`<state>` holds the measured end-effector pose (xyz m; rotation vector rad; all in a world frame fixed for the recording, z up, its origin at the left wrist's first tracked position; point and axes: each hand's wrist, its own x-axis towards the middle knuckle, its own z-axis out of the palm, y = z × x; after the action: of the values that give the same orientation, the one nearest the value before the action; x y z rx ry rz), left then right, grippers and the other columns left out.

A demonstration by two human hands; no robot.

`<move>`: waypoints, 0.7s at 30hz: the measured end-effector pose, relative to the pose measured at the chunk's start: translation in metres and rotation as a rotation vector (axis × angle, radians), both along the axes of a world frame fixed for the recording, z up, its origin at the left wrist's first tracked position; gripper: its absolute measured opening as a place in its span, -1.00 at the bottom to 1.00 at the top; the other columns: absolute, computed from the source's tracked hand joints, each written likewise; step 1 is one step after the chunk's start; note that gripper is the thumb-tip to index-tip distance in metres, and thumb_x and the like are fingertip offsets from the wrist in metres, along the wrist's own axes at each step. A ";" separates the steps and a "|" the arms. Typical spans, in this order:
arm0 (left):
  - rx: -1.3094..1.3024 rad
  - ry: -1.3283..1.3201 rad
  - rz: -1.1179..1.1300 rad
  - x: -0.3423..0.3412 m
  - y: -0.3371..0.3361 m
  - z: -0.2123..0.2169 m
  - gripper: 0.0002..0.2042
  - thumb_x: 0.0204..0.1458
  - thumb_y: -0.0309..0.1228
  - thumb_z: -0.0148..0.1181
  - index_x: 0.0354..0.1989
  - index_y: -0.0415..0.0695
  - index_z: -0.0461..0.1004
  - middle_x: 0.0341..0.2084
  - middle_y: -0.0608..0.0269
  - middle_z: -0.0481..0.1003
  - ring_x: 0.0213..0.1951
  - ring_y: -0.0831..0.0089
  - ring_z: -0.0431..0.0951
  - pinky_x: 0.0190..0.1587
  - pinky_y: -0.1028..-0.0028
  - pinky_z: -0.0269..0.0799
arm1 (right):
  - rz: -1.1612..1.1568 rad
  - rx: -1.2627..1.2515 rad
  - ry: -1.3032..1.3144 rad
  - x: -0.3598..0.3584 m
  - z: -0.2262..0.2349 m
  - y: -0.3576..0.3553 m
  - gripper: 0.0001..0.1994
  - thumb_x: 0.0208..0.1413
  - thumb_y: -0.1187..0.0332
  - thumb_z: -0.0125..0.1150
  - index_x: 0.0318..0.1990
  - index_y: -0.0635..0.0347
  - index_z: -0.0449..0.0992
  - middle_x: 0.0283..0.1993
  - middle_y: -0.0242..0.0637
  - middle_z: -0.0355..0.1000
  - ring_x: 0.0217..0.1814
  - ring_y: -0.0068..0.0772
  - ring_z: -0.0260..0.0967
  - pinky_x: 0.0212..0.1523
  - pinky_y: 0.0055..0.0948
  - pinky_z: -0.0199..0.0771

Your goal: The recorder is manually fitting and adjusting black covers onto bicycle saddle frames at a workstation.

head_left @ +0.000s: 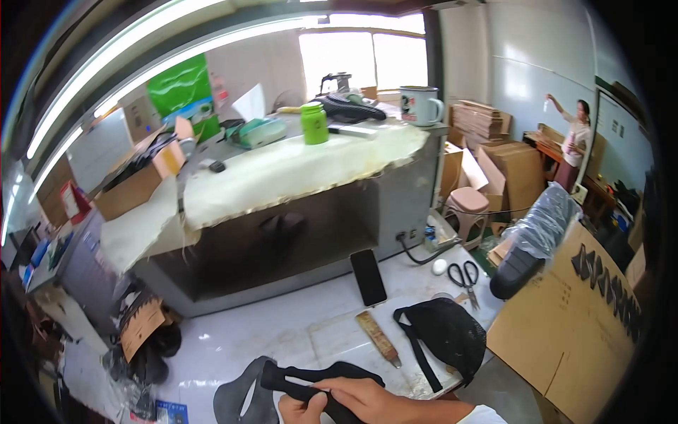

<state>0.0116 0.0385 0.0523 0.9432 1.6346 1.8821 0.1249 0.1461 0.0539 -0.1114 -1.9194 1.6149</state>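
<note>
At the lower edge, my left hand [302,410] and my right hand [361,399] both pinch a black fabric piece [346,370] with a long slit-like opening; its exact kind is unclear. My left thumb presses on it, and my right fingers lie across its near part. Beside my left hand, a dark grey flat piece [227,397] with a curved slot rests on the white worktop [212,346]. Beyond my right hand lie a worn yellow-brown tube [378,339] and a black mesh piece [446,332] with a strap.
A black phone [369,278] leans against the grey cabinet [402,219]. Scissors [465,281] and a small white ball [439,266] lie at right. A cardboard sheet [544,318] carries several black pieces. A green bottle [314,124] and a mug [419,106] stand above. A person [575,141] stands far right.
</note>
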 end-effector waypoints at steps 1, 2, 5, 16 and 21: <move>0.024 -0.050 0.073 0.001 -0.002 -0.005 -0.87 0.10 -0.39 0.27 -0.34 -0.21 0.61 -0.57 0.45 0.48 -0.50 0.64 0.42 -0.47 0.56 0.32 | 0.051 0.023 -0.027 -0.002 0.003 0.001 -0.72 0.30 0.45 -0.04 0.10 0.32 0.42 -0.03 0.00 0.48 0.00 -0.09 0.48 0.04 -0.33 0.43; 0.052 -0.067 0.092 -0.006 -0.004 -0.026 -0.86 0.10 -0.41 0.23 -0.29 -0.24 0.58 -0.49 0.39 0.51 -0.43 0.62 0.46 -0.36 0.53 0.38 | 0.027 0.075 -0.033 -0.003 0.008 -0.002 -0.72 0.31 0.44 -0.05 0.11 0.31 0.41 -0.01 0.01 0.47 0.02 -0.09 0.47 0.07 -0.35 0.41; -0.032 -0.250 0.043 -0.007 -0.009 -0.028 -0.88 0.05 -0.48 0.27 -0.35 -0.31 0.59 -0.47 0.40 0.54 -0.42 0.65 0.46 -0.36 0.57 0.37 | -0.130 0.202 -0.049 -0.007 -0.002 -0.005 -0.77 0.21 0.46 0.11 -0.01 0.33 0.44 -0.41 -0.15 0.43 -0.41 -0.21 0.47 -0.46 -0.35 0.42; -0.002 -0.405 -0.194 -0.004 -0.018 -0.036 -0.80 0.00 -0.48 0.35 -0.21 -0.25 0.55 -0.33 0.32 0.56 -0.28 0.60 0.51 -0.23 0.54 0.43 | 0.093 -0.133 -0.283 -0.018 0.000 0.006 -0.67 0.33 0.43 -0.13 0.20 0.22 0.33 -0.13 -0.13 0.48 -0.13 -0.35 0.47 -0.06 -0.44 0.41; 0.019 -0.233 -0.211 -0.015 -0.023 -0.045 -0.71 -0.14 -0.50 0.44 -0.21 -0.26 0.54 -0.31 0.31 0.56 -0.28 0.58 0.52 -0.20 0.54 0.43 | 0.213 -0.103 -0.213 -0.020 -0.015 0.004 -0.64 0.36 0.42 -0.16 0.26 0.21 0.29 -0.12 -0.14 0.48 -0.14 -0.34 0.45 -0.05 -0.45 0.39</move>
<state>-0.0031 0.0159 0.0073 0.8327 1.3298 1.7910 0.1049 0.1502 0.0387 -0.1300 -2.0643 1.9102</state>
